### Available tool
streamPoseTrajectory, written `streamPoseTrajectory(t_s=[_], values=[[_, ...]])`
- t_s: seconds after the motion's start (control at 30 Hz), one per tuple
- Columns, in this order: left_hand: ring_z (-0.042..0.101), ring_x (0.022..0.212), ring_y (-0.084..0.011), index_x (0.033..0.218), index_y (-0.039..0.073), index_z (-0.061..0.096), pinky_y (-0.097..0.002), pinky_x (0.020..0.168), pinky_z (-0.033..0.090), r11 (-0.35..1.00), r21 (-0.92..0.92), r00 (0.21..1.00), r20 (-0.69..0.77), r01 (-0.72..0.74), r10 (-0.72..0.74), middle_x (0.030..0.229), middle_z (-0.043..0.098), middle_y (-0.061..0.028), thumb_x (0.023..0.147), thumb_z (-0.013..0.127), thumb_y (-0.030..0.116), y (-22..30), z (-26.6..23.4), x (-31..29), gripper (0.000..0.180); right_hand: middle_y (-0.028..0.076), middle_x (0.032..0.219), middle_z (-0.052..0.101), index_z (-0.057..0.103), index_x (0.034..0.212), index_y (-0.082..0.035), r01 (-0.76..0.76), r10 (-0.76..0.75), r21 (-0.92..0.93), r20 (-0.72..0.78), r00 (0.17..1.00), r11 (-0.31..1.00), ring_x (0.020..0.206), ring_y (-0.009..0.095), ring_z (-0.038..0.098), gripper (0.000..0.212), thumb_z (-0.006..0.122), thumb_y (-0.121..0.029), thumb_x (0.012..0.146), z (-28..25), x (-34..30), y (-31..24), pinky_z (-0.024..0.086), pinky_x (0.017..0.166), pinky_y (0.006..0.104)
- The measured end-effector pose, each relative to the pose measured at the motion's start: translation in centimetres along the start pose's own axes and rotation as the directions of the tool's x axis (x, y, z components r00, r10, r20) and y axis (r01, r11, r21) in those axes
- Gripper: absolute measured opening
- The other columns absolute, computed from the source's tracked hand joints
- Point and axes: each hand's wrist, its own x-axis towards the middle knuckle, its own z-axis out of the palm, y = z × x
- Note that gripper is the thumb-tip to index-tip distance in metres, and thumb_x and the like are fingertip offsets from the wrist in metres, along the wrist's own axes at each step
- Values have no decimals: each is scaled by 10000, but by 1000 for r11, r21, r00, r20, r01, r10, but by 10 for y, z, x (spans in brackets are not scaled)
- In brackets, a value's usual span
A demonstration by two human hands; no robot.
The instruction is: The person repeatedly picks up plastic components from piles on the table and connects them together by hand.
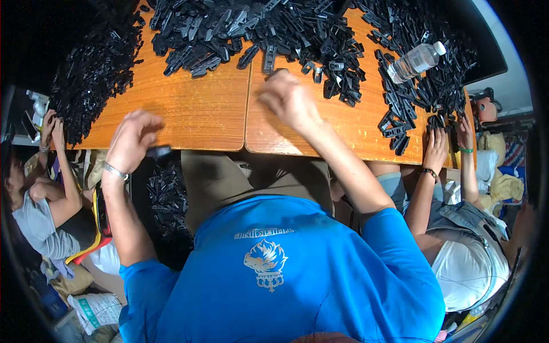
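My left hand is over the table's front edge, loosely curved, with a gap between thumb and fingers. Just below its fingertips is a small black plastic part, blurred and seemingly apart from the hand. Under it, a dark container beside my leg holds many similar black parts. My right hand is above the middle of the table, its fingers bent and smeared by motion; whether they hold anything does not show. Right beyond it lie black clip-like parts, at the near edge of a large pile.
The orange wooden table has a seam down its middle. More black parts are heaped at left and right. A clear bottle lies on the right heap. Co-workers sit on both sides, hands at the table.
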Motion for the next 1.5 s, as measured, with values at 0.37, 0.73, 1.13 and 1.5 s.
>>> streamPoseTrajectory(t_s=[0.37, 0.73, 1.13, 1.5], values=[[753, 1047, -392, 1202, 54, 749, -483, 893, 595, 995, -92, 964, -265, -32, 6, 1164, 771, -209, 966, 770, 299, 135, 117, 203, 340, 187, 1017, 654, 696, 975, -9, -206, 233, -394, 21, 972, 896, 948, 375, 731, 229, 824, -164, 865, -16, 9, -6, 608, 809, 480], [738, 1038, -464, 1226, -5, 689, -535, 909, 597, 990, -130, 933, -359, -58, 8, 1115, 752, -284, 934, 739, 167, 127, 137, 205, 343, 159, 866, 680, 694, 964, -77, -242, 254, -364, -14, 967, 900, 719, 394, 731, 173, 755, -237, 936, 0, -2, -18, 608, 698, 503], [762, 948, -176, 1508, -2, 524, -272, 813, 623, 198, -959, 963, 160, 204, -219, 1170, 764, -146, 1135, 549, 133, 97, 119, 146, 398, 221, 1095, 753, 773, 1175, -74, -195, 222, -178, 143, 965, 965, 935, 440, 751, 250, 685, -124, 946, -40, 4, -9, 600, 808, 539], [702, 1028, -128, 1424, 46, 567, -261, 923, 582, 154, -988, 991, -23, -3, -131, 1176, 754, -85, 995, 735, -21, 77, 122, 133, 466, 107, 1174, 701, 795, 1167, -122, 58, -36, -43, 400, 916, 997, 1026, 365, 740, 268, 742, -106, 906, -34, 15, 0, 590, 882, 476]])
